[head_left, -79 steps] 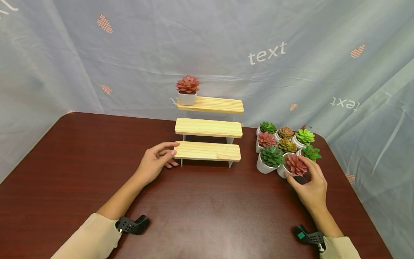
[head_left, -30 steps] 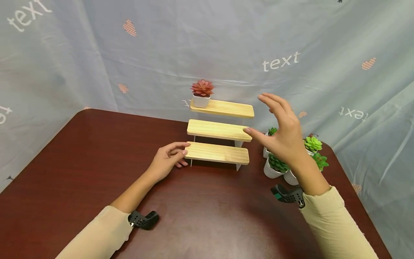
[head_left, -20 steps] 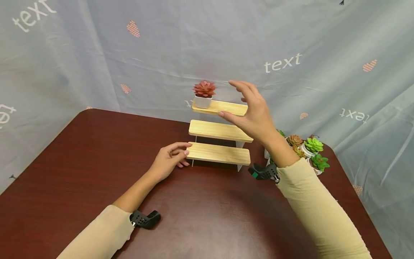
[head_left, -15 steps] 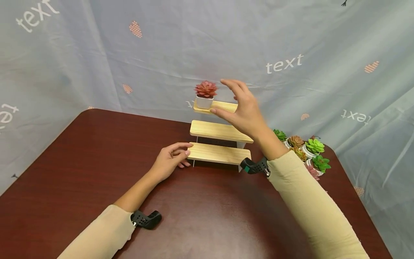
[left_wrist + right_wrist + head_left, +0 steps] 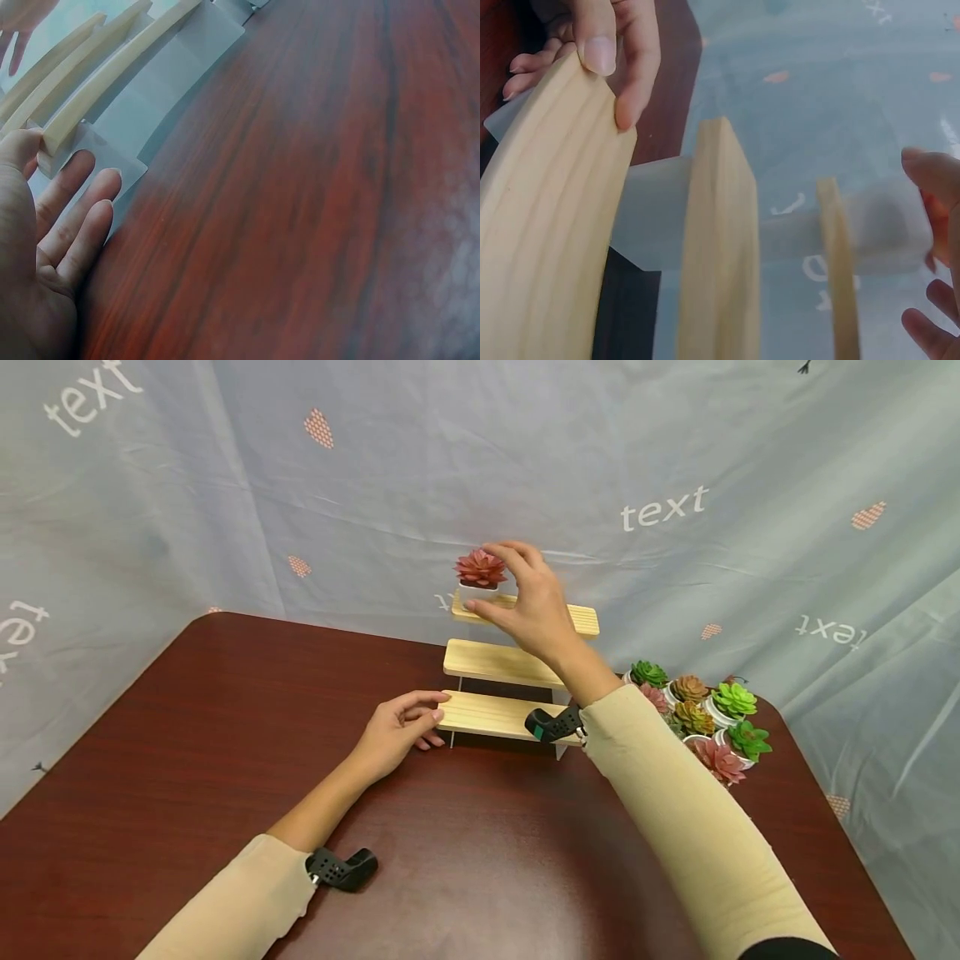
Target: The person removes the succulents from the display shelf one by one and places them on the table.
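Note:
A three-tier display stand with pale wooden boards (image 5: 487, 714) and translucent supports stands on the table. My left hand (image 5: 393, 731) holds the left end of its lowest board between thumb and index finger; the other fingers extend beneath, as the left wrist view shows. On the left end of the top board sits a red succulent (image 5: 480, 568) in a square white pot (image 5: 889, 225). My right hand (image 5: 536, 606) is around this pot, thumb in front and fingers behind. In the right wrist view, a gap shows between the fingers (image 5: 922, 330) and the pot.
Several potted succulents, green, brown, yellowish and red (image 5: 720, 760), stand grouped at the table's right end, partly behind my right sleeve (image 5: 675, 810). A grey patterned curtain (image 5: 375, 460) hangs close behind the dark red wooden table (image 5: 225, 710).
My right hand has left the red succulent in the group, moved up and left past the shelves, and come around the pot on the top board. My left hand stays on the lowest board.

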Demonstrator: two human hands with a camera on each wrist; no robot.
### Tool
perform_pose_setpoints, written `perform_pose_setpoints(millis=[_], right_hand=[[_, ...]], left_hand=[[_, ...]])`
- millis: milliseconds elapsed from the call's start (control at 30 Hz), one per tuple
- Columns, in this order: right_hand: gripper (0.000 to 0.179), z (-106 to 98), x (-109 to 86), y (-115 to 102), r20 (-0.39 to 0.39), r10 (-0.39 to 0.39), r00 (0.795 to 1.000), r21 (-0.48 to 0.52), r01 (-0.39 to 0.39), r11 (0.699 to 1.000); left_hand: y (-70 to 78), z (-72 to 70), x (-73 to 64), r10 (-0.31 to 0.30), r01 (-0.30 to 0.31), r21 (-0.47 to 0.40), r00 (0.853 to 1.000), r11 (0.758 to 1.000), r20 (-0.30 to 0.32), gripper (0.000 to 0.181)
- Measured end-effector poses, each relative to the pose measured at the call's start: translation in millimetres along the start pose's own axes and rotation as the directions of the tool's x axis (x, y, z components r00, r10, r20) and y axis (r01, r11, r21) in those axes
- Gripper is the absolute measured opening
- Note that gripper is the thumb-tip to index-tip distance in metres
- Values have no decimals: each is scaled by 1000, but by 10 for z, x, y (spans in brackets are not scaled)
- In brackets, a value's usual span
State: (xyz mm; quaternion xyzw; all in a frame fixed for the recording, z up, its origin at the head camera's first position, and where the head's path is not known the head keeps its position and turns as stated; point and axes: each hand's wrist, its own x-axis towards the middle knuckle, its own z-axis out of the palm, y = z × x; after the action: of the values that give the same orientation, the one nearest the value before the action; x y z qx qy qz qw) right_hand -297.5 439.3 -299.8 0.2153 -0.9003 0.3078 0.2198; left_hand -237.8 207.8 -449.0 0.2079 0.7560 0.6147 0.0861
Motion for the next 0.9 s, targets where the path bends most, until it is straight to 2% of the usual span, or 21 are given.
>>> perform_pose_setpoints(millis=[133,267,500,700,900], right_hand=[[66,79,7,4,1,37,999,7,-37,999],[58,129,-2,6,-29,65,997,51,-63,997],[48,195,18,-2,-98,71,993,131,-58,990],[45,232,-22,-19,-154,54,987,235,-17,972],[44,146,-134,-61,-236,26,971,274,41,961]], left_hand=[[8,7,-1,1,-1,1,1000,1000,-2,34],[6,20,5,3,-3,1,1000,1000,3,34],[4,15,0,1,-1,3,1000,1000,-3,34],[-1,0,-13,-3,3,2,1000,1000,-10,33],[8,-6,-14,3,-3,-2,1000,1000,-4,34]])
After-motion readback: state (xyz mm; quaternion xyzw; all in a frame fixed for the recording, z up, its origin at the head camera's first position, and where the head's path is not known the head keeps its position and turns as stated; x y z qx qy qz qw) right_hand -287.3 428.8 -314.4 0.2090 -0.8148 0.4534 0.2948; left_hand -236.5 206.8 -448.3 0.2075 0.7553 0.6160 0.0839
